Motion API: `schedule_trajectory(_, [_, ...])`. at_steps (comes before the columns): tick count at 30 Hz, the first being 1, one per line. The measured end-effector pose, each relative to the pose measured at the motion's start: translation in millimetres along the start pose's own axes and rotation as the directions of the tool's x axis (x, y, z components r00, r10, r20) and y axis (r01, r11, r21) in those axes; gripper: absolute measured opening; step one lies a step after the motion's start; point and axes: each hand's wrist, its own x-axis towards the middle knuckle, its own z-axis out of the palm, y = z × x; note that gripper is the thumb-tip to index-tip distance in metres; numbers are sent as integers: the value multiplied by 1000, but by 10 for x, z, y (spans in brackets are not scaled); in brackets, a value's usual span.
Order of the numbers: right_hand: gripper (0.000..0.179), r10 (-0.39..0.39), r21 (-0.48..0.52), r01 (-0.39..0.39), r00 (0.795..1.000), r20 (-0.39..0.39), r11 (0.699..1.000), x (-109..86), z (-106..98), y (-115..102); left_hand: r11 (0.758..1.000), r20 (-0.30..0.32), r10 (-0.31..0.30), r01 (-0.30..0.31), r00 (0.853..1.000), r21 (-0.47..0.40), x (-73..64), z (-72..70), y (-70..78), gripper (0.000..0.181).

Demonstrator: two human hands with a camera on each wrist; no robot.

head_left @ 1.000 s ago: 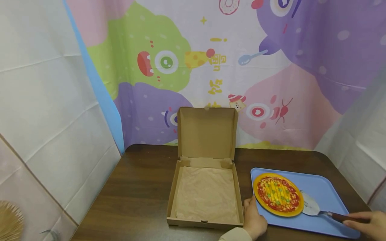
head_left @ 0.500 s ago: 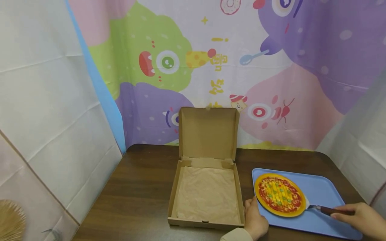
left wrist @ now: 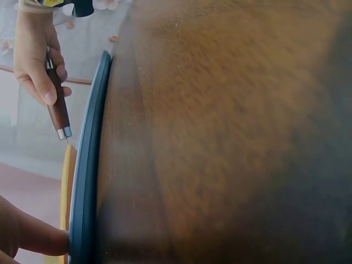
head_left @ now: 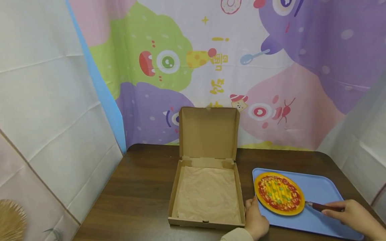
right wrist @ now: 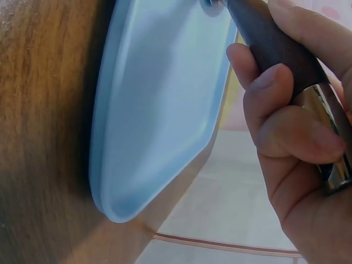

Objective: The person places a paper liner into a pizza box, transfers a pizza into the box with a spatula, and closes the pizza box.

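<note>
A round toy-like pizza with a yellow crust, red sauce and green bits lies on the left part of the blue tray. My right hand grips the dark brown handle of a pizza server, whose blade is hidden beneath the pizza's right edge. Between tray and box, my left hand holds the tray's left rim, with a digit against the rim in the left wrist view. Left of it stands a cardboard pizza box, lid raised and brown paper inside.
The box and tray stand side by side on a dark wooden table. Behind it hangs a cartoon-printed curtain, close to the raised lid. A straw-coloured, fringed object shows at the far left.
My right hand has pushed the pizza server leftward, so its silver blade has gone from view under the pizza. My left hand has stayed at the tray's rim.
</note>
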Motion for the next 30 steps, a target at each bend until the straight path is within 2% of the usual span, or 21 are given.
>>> schedule_trajectory(7, [48, -11, 24, 12, 1000, -25, 1000, -17, 53, 16, 1000, -7, -3, 3, 1000, 8, 10, 12, -13, 72])
schedule_trajectory(19, [69, 84, 37, -85, 996, 32, 996, -6, 128, 8, 1000, -27, 1, 0, 1000, 28, 20, 36, -20, 73])
schedule_trajectory(26, [69, 76, 49, -75, 997, -17, 996, -10, 182, 61, 1000, -16, -2, 2, 1000, 17, 14, 18, -9, 73])
schedule_trajectory(30, [74, 106, 53, -105, 994, -19, 993, -37, 215, 77, 1000, -17, 0, 0, 1000, 17, 6, 25, -13, 74])
